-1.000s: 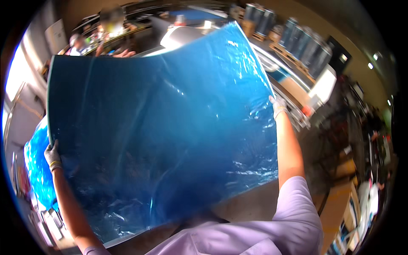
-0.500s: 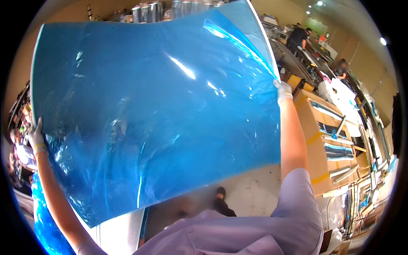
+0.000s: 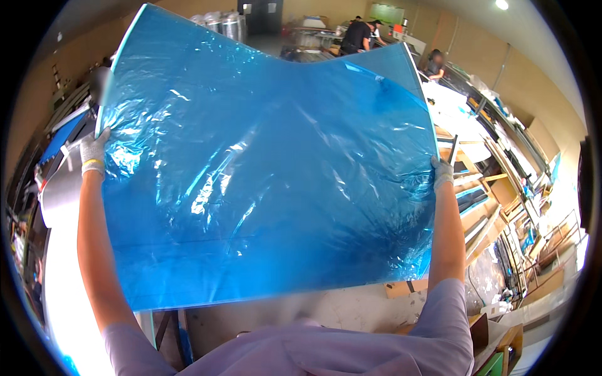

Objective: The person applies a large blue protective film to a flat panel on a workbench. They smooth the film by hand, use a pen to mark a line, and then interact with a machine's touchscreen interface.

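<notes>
A large sheet covered in shiny blue plastic film [image 3: 269, 182] spans most of the view, upright in front of me and bowed along its top. My left hand [image 3: 94, 154], in a pale knit glove, is closed on its left edge. Its right edge is gripped by my gloved right hand [image 3: 443, 173]. The film is crinkled near both hands. At the top right corner the film runs slantwise, with a bare greyish strip [image 3: 401, 66] beside it. Most of the fingers are hidden at the edges of the sheet.
Left of me lies a bright white surface [image 3: 63, 276]. On the right stand a cardboard-covered bench with dark strips [image 3: 470, 199] and a rack of frames [image 3: 555, 244]. Two people [image 3: 357, 37] work far off at a bench, another person [image 3: 434, 66] farther right. Wrapped rolls [image 3: 229, 26] stand behind.
My view has swung to the right, so the room has shifted left. The sheet sits more level, its right side lower. Both hands still hold its edges.
</notes>
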Available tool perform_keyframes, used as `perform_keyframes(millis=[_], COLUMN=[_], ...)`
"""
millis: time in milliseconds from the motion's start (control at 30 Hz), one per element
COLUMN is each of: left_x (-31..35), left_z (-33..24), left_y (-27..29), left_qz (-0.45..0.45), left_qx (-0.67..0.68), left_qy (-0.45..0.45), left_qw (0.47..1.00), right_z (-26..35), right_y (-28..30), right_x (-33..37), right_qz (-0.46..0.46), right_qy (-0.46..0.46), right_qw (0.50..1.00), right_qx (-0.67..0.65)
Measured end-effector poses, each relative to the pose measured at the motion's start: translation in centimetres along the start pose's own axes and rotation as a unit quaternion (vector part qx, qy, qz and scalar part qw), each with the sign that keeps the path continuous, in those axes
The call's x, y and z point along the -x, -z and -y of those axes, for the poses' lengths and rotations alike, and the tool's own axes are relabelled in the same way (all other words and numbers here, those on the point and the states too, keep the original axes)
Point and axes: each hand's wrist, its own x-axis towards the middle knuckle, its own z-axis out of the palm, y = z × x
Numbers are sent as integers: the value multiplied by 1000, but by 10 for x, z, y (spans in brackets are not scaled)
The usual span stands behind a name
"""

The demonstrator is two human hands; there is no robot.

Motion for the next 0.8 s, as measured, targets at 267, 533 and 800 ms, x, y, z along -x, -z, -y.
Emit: perform_keyframes(millis=[267,533,800], left_x=[-88,-174,-310], left_z=[-84,-131,-139], left_y=[-274,-488,-662], left_qz=[54,85,118], left_qx=[-132,-149,-100], left_qy=[-9,-44,4], left_qw=[990,984,988], right_z=[-70,-4,68], right_y=[78,18,-107], right_x=[-217,-377,-511], right_qz=[-108,-71,-136], right_qy=[-14,-13,71], right_qw=[978,960,912], right_qx=[180,271,381])
